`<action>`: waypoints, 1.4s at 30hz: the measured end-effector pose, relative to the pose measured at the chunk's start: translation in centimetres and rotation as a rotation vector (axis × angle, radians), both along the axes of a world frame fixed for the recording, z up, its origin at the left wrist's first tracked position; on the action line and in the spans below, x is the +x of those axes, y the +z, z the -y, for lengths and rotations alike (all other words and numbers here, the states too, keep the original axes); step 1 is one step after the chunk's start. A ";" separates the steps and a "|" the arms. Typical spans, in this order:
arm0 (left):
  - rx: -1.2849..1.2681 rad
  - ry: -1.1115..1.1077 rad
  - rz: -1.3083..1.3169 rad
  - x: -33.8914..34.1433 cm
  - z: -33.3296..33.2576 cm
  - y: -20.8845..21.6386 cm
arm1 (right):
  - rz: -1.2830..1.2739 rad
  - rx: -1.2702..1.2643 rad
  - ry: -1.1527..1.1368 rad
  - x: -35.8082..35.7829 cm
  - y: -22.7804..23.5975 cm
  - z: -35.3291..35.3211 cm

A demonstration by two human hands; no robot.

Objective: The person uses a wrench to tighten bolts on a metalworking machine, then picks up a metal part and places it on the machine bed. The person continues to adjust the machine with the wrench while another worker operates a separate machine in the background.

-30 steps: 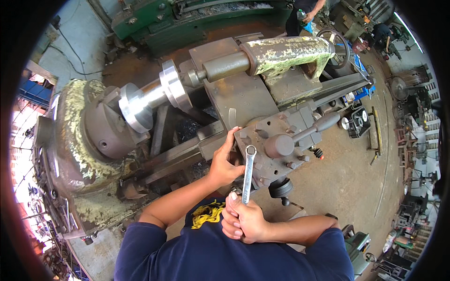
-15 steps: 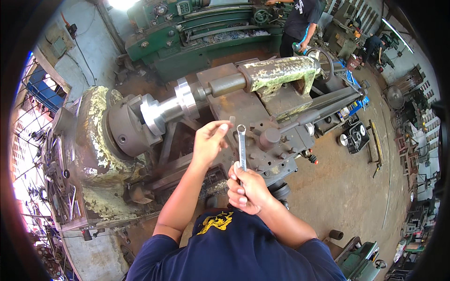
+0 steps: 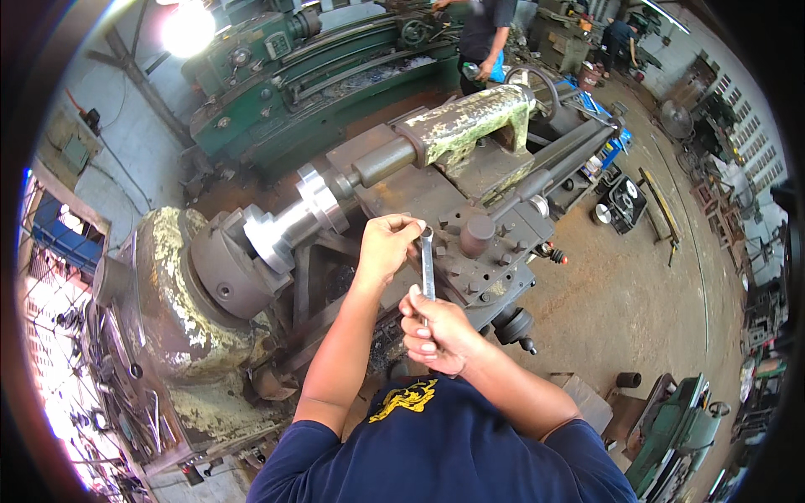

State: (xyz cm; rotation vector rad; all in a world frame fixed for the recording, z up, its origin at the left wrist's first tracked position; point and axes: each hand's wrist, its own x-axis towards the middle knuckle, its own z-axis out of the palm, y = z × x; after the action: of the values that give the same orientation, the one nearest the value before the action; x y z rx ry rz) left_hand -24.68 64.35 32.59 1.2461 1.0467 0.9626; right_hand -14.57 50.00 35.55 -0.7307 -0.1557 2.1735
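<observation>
In my right hand (image 3: 440, 331) is a steel ring spanner (image 3: 428, 272), its shaft gripped in the closed fingers and its ring end pointing up and away from me. My left hand (image 3: 388, 249) is pinched at the fingertips, right beside the spanner's ring. A small flat metal piece showed in those fingertips half a second ago; the fingers now mostly hide it. Both hands are over the lathe's tool post (image 3: 478, 235), a block with a round knob and several square-headed bolts. Beyond my left hand, a shiny turned shaft with flanges (image 3: 298, 220) sits between chuck (image 3: 231, 264) and tailstock (image 3: 470, 126).
Assorted hand tools (image 3: 126, 394) lie at the headstock's left. A green lathe (image 3: 310, 92) stands behind, with a co-worker (image 3: 482, 42) beside it. Another person (image 3: 619, 44) bends farther off. A black tray of parts (image 3: 622, 205) rests on the floor at right.
My left fingertips have come up against the spanner's ring end, and the small metal piece is now mostly hidden. The whole view has shifted and turned slightly.
</observation>
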 end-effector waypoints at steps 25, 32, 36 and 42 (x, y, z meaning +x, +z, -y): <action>0.038 -0.066 -0.040 -0.7 -0.3 -1.6 | -0.063 -0.144 -0.080 -3.3 0.2 -1.0; -0.005 0.043 0.230 -1.7 2.0 -4.4 | -0.022 -0.163 -0.069 -4.8 -0.7 -1.9; 0.285 -0.201 -0.053 -2.0 3.3 -5.6 | -0.046 -0.146 -0.084 -4.8 -0.8 -1.9; 0.432 -0.004 -0.261 0.4 4.4 -4.2 | -0.016 -0.143 -0.076 -4.7 -0.5 -2.0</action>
State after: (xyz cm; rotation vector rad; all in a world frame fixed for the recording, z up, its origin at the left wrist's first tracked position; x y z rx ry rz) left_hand -24.23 59.94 28.42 1.7655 1.0673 1.0787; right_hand -19.26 52.00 35.07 -0.7871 0.0361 2.1335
